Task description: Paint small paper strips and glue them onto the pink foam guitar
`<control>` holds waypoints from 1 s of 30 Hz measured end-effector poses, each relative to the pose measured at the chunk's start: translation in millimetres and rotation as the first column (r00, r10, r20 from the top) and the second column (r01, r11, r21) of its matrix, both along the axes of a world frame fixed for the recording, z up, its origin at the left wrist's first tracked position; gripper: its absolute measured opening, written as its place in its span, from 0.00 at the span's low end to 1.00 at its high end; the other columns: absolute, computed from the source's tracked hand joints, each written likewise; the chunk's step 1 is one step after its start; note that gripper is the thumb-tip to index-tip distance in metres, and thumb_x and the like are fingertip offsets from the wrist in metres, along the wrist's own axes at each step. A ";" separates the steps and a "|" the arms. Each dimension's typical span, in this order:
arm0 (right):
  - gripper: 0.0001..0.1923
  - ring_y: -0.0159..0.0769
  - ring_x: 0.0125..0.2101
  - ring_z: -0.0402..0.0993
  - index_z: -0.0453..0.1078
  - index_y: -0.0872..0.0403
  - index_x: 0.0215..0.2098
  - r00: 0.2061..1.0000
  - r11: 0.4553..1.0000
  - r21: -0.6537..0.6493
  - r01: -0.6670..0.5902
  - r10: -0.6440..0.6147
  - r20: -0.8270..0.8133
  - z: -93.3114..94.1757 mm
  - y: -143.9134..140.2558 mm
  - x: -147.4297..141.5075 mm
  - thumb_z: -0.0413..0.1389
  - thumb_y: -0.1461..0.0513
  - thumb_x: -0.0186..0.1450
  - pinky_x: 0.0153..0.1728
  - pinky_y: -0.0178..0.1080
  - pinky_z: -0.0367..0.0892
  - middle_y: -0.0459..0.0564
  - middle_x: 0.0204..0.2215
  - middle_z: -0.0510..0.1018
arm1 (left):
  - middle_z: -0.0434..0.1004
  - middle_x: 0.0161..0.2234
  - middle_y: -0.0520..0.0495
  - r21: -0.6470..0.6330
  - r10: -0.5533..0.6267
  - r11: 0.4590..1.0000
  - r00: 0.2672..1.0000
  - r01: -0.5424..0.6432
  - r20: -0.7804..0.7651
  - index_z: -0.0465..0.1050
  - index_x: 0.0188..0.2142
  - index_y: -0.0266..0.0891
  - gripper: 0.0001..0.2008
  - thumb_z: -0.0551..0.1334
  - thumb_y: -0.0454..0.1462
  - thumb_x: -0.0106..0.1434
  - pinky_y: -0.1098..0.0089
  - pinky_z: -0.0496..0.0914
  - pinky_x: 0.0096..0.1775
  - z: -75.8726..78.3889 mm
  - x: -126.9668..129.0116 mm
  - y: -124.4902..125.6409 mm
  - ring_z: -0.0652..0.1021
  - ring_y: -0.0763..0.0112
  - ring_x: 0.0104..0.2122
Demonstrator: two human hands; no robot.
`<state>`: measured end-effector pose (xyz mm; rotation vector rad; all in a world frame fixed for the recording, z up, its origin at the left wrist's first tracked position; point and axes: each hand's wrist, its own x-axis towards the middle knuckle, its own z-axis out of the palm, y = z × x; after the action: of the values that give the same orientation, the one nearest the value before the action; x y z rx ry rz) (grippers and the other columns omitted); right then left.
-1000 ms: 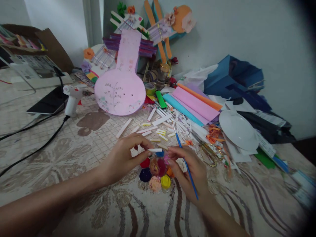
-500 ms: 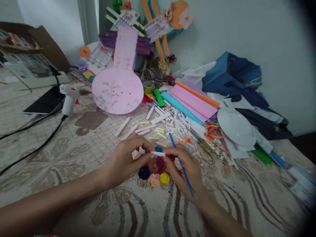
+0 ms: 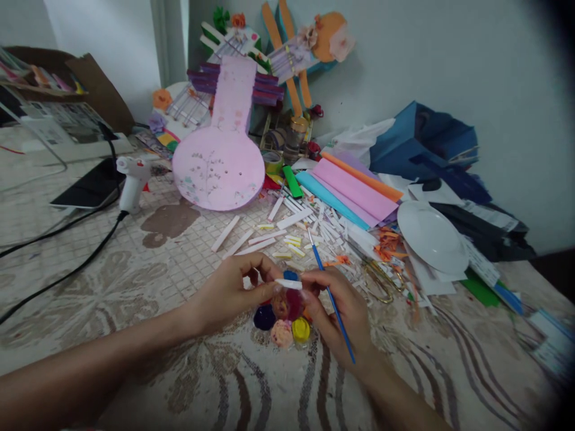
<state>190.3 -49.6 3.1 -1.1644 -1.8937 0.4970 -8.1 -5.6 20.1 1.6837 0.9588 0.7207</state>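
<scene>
A small white strip is held level between the fingertips of both hands. My left hand pinches its left end, while the thumb and finger of my right hand grip its right end. Lodged in my right hand is also a thin blue paintbrush, its bristles pointing up and away. Just below the strip lies a cluster of paint pots with dark blue, peach, yellow, dark red and brown colours. My fingers hide part of the cluster.
Loose white strips and paper scraps spread beyond my hands, with gold-handled scissors to the right. A white glue gun stands at left near a dark tablet. Behind are a pink guitar-shaped craft, coloured paper and a white bowl.
The view has shifted slightly, so the whole scene sits a little lower and farther right. Both hands keep their hold on the white strip, and the paintbrush stays in my right hand.
</scene>
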 end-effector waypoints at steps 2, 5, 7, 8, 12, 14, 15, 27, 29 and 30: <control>0.11 0.28 0.33 0.69 0.65 0.51 0.44 1.000 1.000 0.010 0.013 -0.013 0.008 0.6 -0.5 0.7 0.53 0.66 0.63 0.35 0.31 0.65 0.45 0.33 0.71 | 0.76 0.27 0.51 0.000 0.008 1.000 1.000 -0.008 0.003 0.71 0.32 0.36 0.05 0.60 0.36 0.59 0.72 0.65 0.31 -0.1 -0.1 0.8 0.73 0.74 0.27; 0.11 0.29 0.35 0.70 0.66 0.51 0.45 0.999 0.999 0.025 0.027 -0.027 0.026 0.6 -0.7 1.4 0.52 0.66 0.64 0.36 0.32 0.66 0.46 0.34 0.72 | 0.75 0.27 0.52 0.050 0.035 0.998 0.999 -0.034 -0.016 0.71 0.31 0.36 0.03 0.60 0.35 0.59 0.72 0.64 0.31 -0.4 0.0 -0.4 0.73 0.74 0.28; 0.12 0.29 0.34 0.70 0.66 0.51 0.46 0.999 1.000 0.021 0.016 -0.017 0.031 0.0 -0.2 1.4 0.53 0.66 0.64 0.36 0.32 0.66 0.46 0.34 0.72 | 0.75 0.27 0.53 0.109 0.053 0.993 0.998 -0.049 -0.031 0.71 0.31 0.37 0.02 0.60 0.33 0.59 0.72 0.64 0.32 -1.1 -0.1 -2.2 0.72 0.75 0.28; 0.12 0.29 0.34 0.70 0.66 0.51 0.46 0.999 1.000 0.021 0.004 -0.004 0.033 -0.3 0.3 1.3 0.53 0.66 0.63 0.36 0.32 0.66 0.46 0.34 0.71 | 0.75 0.28 0.53 0.140 0.059 0.989 0.998 -0.053 -0.038 0.71 0.31 0.37 0.02 0.60 0.32 0.58 0.73 0.64 0.32 -1.7 -0.2 -3.1 0.72 0.75 0.29; 0.10 0.28 0.32 0.69 0.66 0.51 0.42 0.997 0.998 0.047 -0.045 0.042 0.062 0.5 1.5 -0.4 0.53 0.68 0.63 0.35 0.32 0.66 0.45 0.33 0.72 | 0.74 0.29 0.53 0.225 0.065 0.973 0.997 -0.053 -0.048 0.71 0.32 0.38 0.03 0.60 0.30 0.57 0.73 0.65 0.34 -4.8 -0.6 -5.7 0.72 0.75 0.30; 0.09 0.28 0.33 0.69 0.66 0.51 0.41 0.997 0.998 0.052 -0.046 0.042 0.072 1.7 1.4 -1.8 0.53 0.68 0.63 0.35 0.32 0.66 0.45 0.33 0.72 | 0.74 0.29 0.53 0.230 0.066 0.972 0.996 -0.053 -0.052 0.71 0.32 0.38 0.03 0.60 0.31 0.57 0.72 0.65 0.34 -5.9 -0.7 -5.9 0.72 0.75 0.31; 0.09 0.28 0.32 0.69 0.66 0.51 0.41 0.996 0.998 0.050 -0.046 0.042 0.073 2.1 1.4 -2.1 0.53 0.68 0.63 0.34 0.32 0.66 0.45 0.32 0.72 | 0.74 0.29 0.53 0.221 0.063 0.974 0.996 -0.050 -0.056 0.71 0.32 0.38 0.03 0.60 0.31 0.58 0.72 0.65 0.34 -6.2 -0.9 -5.5 0.72 0.74 0.30; 0.22 0.41 0.45 0.66 0.60 0.53 0.52 0.852 0.990 0.075 0.116 -0.138 0.506 -16.5 27.9 49.2 0.43 0.73 0.62 0.45 0.44 0.66 0.54 0.44 0.69 | 0.74 0.28 0.50 0.014 0.093 0.996 0.995 -0.092 -0.028 0.71 0.32 0.37 0.08 0.61 0.41 0.59 0.72 0.65 0.30 -10.8 -8.9 14.2 0.72 0.73 0.28; 0.22 0.44 0.45 0.65 0.63 0.54 0.51 0.801 0.991 0.066 0.115 -0.132 0.584 -19.7 32.7 53.3 0.44 0.74 0.61 0.45 0.46 0.65 0.55 0.43 0.70 | 0.74 0.28 0.50 0.007 0.096 0.995 0.995 -0.096 -0.025 0.71 0.32 0.37 0.08 0.61 0.41 0.59 0.73 0.66 0.30 -11.8 -9.1 15.1 0.72 0.73 0.28; 0.21 0.45 0.44 0.64 0.64 0.54 0.50 0.775 0.991 0.065 0.116 -0.131 0.618 -21.1 34.2 53.7 0.44 0.74 0.61 0.44 0.46 0.65 0.56 0.42 0.70 | 0.74 0.28 0.50 0.007 0.095 0.995 0.995 -0.095 -0.024 0.70 0.32 0.37 0.08 0.61 0.41 0.58 0.73 0.65 0.29 -12.0 -9.2 15.2 0.72 0.73 0.28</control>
<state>244.1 -15.4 -18.0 -1.5591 -2.3397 -0.0063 -17.3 9.7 8.0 1.6642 1.0608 0.7678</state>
